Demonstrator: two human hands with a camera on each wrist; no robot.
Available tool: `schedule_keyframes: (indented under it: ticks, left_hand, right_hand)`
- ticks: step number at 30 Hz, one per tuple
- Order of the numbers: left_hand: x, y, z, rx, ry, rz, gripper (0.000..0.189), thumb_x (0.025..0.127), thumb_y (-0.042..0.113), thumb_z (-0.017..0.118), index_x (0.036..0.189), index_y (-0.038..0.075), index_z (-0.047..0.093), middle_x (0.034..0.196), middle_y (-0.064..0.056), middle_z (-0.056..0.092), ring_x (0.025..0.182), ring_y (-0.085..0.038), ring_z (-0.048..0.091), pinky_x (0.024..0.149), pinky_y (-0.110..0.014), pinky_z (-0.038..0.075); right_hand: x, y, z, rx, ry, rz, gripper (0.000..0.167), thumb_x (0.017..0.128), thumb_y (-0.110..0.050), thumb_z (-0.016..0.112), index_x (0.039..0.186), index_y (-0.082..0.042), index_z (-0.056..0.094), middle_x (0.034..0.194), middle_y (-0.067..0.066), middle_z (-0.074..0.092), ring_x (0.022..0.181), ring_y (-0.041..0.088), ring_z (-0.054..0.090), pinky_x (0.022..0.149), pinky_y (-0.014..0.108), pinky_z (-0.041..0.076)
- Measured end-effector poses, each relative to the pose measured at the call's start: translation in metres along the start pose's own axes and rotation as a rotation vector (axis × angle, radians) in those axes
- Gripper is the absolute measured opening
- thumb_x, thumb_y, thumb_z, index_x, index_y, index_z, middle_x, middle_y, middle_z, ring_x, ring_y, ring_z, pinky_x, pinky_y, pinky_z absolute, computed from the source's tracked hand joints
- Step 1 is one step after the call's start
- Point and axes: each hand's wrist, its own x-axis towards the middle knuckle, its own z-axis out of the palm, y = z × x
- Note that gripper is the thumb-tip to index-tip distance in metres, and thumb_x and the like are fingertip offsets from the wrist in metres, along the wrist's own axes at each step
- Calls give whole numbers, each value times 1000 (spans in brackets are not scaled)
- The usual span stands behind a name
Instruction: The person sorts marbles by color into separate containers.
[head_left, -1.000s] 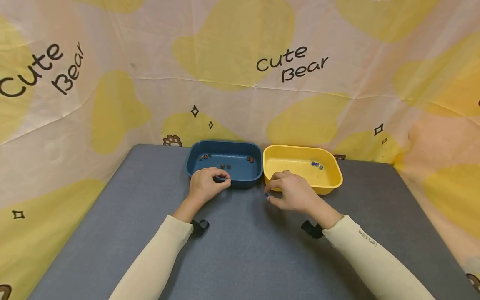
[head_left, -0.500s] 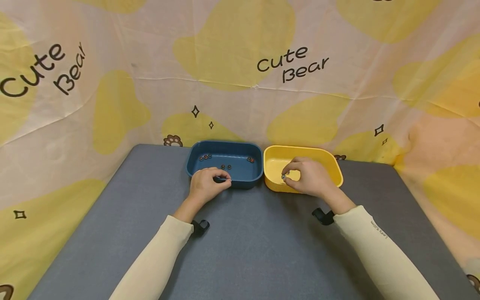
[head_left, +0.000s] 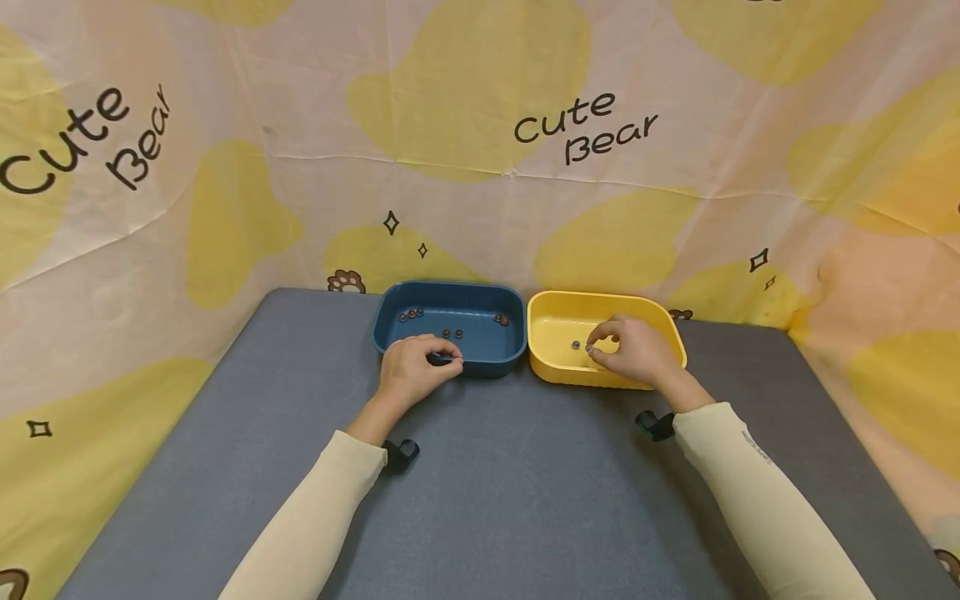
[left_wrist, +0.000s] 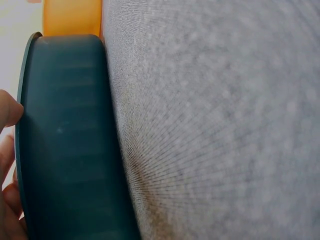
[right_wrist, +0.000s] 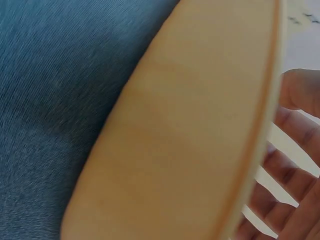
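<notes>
My left hand (head_left: 411, 367) is at the front rim of the blue tub (head_left: 486, 368). Its thumb and index fingertip meet there, while the other fingers lie behind the rim in the left wrist view; whether anything is between the fingertips cannot be seen. Over the yellow tub (head_left: 558, 373), my right hand (head_left: 633, 348) pinches a small bluish marble (head_left: 590, 348) between thumb and index finger. Another small marble (head_left: 575, 345) lies on the tub's floor just left of the fingertips. The right wrist view has the hand's curled fingers (right_wrist: 287, 167) behind the tub wall, the marble out of sight.
Several brownish marbles (head_left: 412, 314) lie scattered in the blue tub. Both tubs stand side by side at the back of the grey table (head_left: 480, 500), close to a printed cloth (head_left: 450, 200). A black wrist strap piece (head_left: 401, 455) hangs at the left cuff.
My right hand has moved from the front of the yellow tub rightward and over its inside, carrying a marble. The marbles on that tub's right side are now hidden. The left hand stays put.
</notes>
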Motion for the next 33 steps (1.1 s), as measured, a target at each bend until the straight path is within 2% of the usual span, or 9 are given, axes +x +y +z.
schedule_keyframes:
  ticks: [13, 22, 33]
  left_hand:
    - [0, 0, 0, 0, 12, 12, 6, 79, 37, 70, 84, 36, 74, 84, 15, 69, 68, -8, 59, 64, -27, 46]
    - [0, 1, -1, 3, 6, 8, 6, 80, 37, 70, 84, 35, 74, 86, 14, 70, 69, -8, 60, 63, -27, 45]
    - [0, 0, 1, -5, 28, 24, 6, 78, 35, 70, 82, 37, 74, 83, 16, 69, 68, -7, 60, 62, -26, 45]
  right_hand:
    - [22, 28, 6, -70, -77, 44, 17, 84, -27, 69, 95, -16, 76, 102, 11, 69, 93, 28, 63, 77, 46, 51]
    - [30, 34, 12, -77, -132, 82, 16, 83, -23, 70, 94, -14, 76, 100, 10, 70, 94, 28, 62, 82, 47, 51]
    - [34, 38, 18, -76, -138, 105, 12, 82, -22, 68, 91, -18, 76, 101, 9, 71, 95, 28, 64, 81, 47, 51]
